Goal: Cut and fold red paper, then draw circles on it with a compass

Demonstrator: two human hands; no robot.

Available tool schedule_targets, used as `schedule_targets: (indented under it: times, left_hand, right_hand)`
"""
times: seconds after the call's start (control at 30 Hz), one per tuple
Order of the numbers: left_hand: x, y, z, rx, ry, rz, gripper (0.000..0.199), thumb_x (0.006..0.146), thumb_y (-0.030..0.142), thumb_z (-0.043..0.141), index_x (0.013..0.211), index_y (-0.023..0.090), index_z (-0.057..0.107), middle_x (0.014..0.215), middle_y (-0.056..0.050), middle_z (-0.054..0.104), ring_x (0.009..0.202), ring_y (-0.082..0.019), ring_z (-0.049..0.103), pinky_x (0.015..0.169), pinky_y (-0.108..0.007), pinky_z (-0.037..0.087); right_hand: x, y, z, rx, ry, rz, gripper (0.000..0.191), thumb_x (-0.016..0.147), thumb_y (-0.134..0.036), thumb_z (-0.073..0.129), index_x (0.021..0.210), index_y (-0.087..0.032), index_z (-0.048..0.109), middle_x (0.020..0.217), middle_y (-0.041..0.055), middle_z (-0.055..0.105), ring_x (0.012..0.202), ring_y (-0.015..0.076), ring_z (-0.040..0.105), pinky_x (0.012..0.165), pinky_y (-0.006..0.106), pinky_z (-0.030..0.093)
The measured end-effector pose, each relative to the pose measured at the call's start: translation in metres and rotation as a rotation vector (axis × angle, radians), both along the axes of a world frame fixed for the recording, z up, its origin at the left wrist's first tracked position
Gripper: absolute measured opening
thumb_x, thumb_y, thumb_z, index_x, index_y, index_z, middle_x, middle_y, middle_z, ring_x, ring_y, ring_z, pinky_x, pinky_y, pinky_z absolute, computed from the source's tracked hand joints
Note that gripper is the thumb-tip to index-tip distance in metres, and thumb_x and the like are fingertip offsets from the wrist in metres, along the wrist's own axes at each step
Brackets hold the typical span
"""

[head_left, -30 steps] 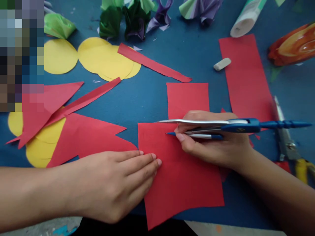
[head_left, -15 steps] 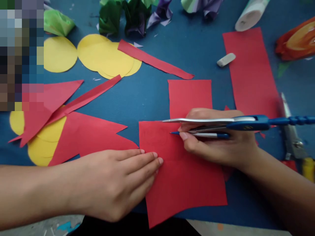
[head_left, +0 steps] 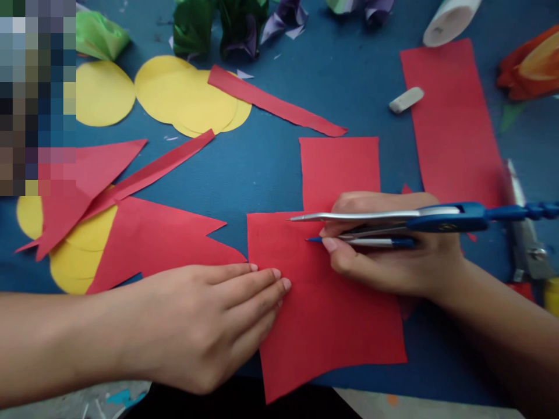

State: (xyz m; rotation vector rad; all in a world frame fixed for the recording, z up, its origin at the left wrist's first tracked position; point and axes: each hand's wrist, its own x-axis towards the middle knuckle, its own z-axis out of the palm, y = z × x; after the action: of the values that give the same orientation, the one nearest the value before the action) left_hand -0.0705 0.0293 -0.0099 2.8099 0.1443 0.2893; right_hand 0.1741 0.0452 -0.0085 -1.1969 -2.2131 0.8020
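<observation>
One drawing compass (head_left: 449, 219), smooth metal and blue plastic, is in the right hand (head_left: 393, 250), its fingers pinched narrow around the legs; one blue-tipped pencil or pen (head_left: 378, 243) lies alongside. Below it is one red paper sheet (head_left: 336, 326), matte, with a curved bottom edge; I cannot tell whether both tips touch it. The left hand (head_left: 213, 326) lies flat, fingers together, on the sheet's left side. On the blue table (head_left: 257, 169) are two narrow red strips (head_left: 275, 103), one long red rectangle (head_left: 449, 116), one white block eraser (head_left: 406, 100) against it, and round yellow discs (head_left: 187, 93), several overlapping.
</observation>
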Motion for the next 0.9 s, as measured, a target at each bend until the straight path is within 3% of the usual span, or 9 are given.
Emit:
schedule_targets:
  times: [0.9]
  left_hand:
    - [0.0002, -0.0015, 0.0029, 0.033, 0.038, 0.032, 0.034, 0.094, 0.017, 0.037, 0.116, 0.012, 0.063, 0.128, -0.008, 0.058, 0.119, -0.02, 0.054, 0.101, -0.029, 0.045]
  right_hand:
    - [-0.0002, 0.0015, -0.0022, -0.018, 0.054, 0.121, 0.014, 0.072, -0.008, 0.054, 0.067, -0.021, 0.053, 0.056, -0.0032, 0.054, 0.047, 0.0105, 0.054, 0.043, 0.022, 0.045]
